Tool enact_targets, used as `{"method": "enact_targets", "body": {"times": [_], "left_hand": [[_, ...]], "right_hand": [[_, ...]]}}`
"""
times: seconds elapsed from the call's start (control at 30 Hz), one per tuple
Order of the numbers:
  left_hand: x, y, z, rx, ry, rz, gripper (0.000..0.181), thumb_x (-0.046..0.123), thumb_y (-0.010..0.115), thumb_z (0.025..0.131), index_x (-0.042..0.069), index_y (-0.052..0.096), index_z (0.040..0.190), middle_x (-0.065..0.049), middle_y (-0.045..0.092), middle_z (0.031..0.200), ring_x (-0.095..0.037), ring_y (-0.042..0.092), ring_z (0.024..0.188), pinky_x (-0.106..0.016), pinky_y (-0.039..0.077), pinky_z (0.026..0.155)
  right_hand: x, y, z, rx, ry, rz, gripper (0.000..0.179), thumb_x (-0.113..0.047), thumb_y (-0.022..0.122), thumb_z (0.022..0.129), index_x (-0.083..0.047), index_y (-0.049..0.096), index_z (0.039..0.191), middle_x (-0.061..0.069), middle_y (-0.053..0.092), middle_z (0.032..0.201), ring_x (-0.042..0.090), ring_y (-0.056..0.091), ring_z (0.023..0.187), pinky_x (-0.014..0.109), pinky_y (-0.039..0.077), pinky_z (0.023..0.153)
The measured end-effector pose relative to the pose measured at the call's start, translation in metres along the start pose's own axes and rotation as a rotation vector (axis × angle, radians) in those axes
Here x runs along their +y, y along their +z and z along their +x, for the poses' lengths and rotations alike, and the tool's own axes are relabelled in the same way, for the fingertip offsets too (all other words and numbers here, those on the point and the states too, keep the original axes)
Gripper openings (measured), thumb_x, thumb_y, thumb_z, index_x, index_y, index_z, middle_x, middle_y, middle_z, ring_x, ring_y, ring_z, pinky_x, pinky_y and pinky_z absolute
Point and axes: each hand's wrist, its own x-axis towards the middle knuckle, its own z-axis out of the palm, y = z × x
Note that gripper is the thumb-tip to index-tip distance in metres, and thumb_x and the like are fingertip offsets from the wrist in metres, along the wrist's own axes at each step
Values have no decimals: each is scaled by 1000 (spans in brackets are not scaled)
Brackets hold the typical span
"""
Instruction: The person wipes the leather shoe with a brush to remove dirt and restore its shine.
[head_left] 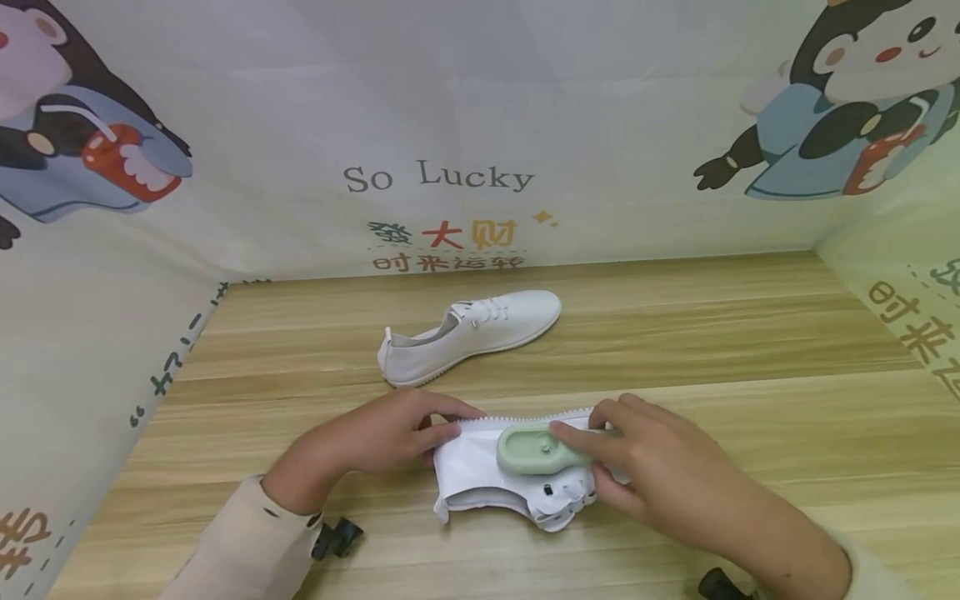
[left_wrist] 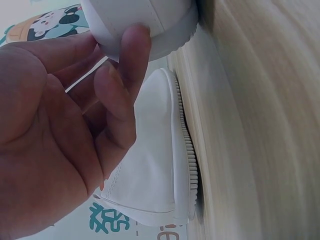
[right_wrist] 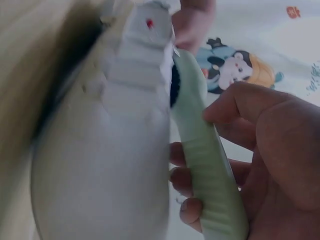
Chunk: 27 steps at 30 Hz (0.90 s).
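Note:
A white lace-up shoe (head_left: 468, 467) lies on its side on the wooden surface, its opening facing me. At its heel (left_wrist: 132, 25), my left hand (head_left: 393, 429) pinches it between thumb and fingers. My right hand (head_left: 660, 467) grips a pale green brush (head_left: 525, 450) whose head lies over the shoe's upturned side. In the right wrist view, the fingers curl round the ribbed handle of the brush (right_wrist: 210, 175). Dark bristles (right_wrist: 175, 85) show at the edge of the shoe (right_wrist: 110, 150); the toe is hidden behind the right hand in the head view.
The matching white shoe (head_left: 480, 329) stands upright beyond my hands, toe to the right. Printed fabric walls (head_left: 622, 125) enclose the wood-grain surface (head_left: 750, 358) at the back and sides. A black device part (head_left: 337, 537) sits by the left wrist.

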Motion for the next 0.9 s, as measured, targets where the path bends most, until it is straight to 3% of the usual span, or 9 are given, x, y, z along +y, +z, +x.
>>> {"method": "enact_targets", "body": {"times": [0.13, 0.2, 0.33, 0.43, 0.6, 0.9], "left_hand": [[1, 0, 0, 10, 14, 21, 31, 17, 55, 103, 17, 65, 133, 3, 68, 104, -2, 53, 66, -22, 48, 74], [1, 0, 0, 11, 13, 23, 31, 17, 55, 103, 17, 65, 133, 4, 68, 104, -2, 52, 65, -22, 48, 73], [1, 0, 0, 1, -6, 1, 31, 17, 55, 103, 18, 64, 133, 5, 64, 85, -3, 52, 61, -22, 49, 65], [1, 0, 0, -1, -11, -9, 31, 17, 55, 103, 18, 65, 133, 6, 61, 79, -4, 53, 60, -22, 49, 63], [0, 1, 0, -2, -17, -21, 31, 18, 55, 103, 19, 65, 132, 7, 61, 78, -5, 55, 61, -23, 50, 62], [0, 0, 0, 2, -15, -18, 30, 18, 55, 103, 20, 66, 132, 7, 62, 78, -6, 56, 63, -22, 49, 63]], "right_hand": [[6, -10, -3, -33, 43, 13, 45, -16, 66, 84, -29, 69, 128, -7, 62, 97, 5, 48, 80, 23, 43, 65], [10, -14, -5, -40, 60, 17, 46, -15, 65, 84, -29, 69, 128, -6, 62, 97, 5, 48, 80, 23, 42, 64], [16, -21, -8, -28, 89, 17, 47, -15, 65, 83, -29, 69, 127, -6, 63, 96, 4, 48, 76, 21, 40, 60], [21, -25, -10, -6, 99, 8, 48, -15, 66, 81, -29, 70, 126, -6, 63, 95, 4, 47, 74, 20, 38, 58], [28, -31, -13, 23, 110, -10, 48, -14, 66, 79, -27, 71, 125, -4, 65, 96, 7, 49, 76, 21, 37, 57], [29, -32, -13, -6, 129, -16, 47, -16, 66, 83, -26, 69, 128, -3, 65, 99, 14, 55, 84, 28, 43, 63]]}}
